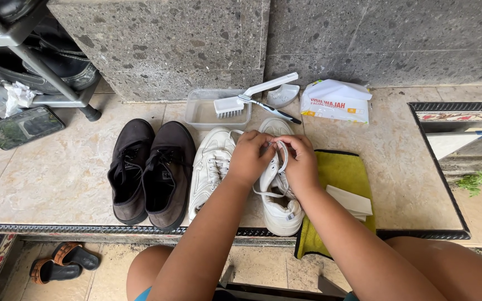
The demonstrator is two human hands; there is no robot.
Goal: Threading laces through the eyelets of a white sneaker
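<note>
Two white sneakers stand side by side on a tiled step, toes pointing away from me. Over the right white sneaker (pixel 282 210) both hands meet. My left hand (pixel 249 158) and my right hand (pixel 299 161) pinch its white shoelace (pixel 282 161), which loops between the fingers and trails down over the tongue. The left white sneaker (pixel 210 167) lies just beside my left wrist, laced and untouched. A yellow-green cloth (pixel 348 170) lies under and right of the right sneaker.
A pair of dark brown shoes (pixel 149 173) sits to the left. Behind are a clear plastic tub (pixel 202 111) with a white brush (pixel 235 103), a toothbrush, a tissue pack (pixel 336 101), a phone (pixel 20 126), a shoe rack and sandals (pixel 62 262) below the step.
</note>
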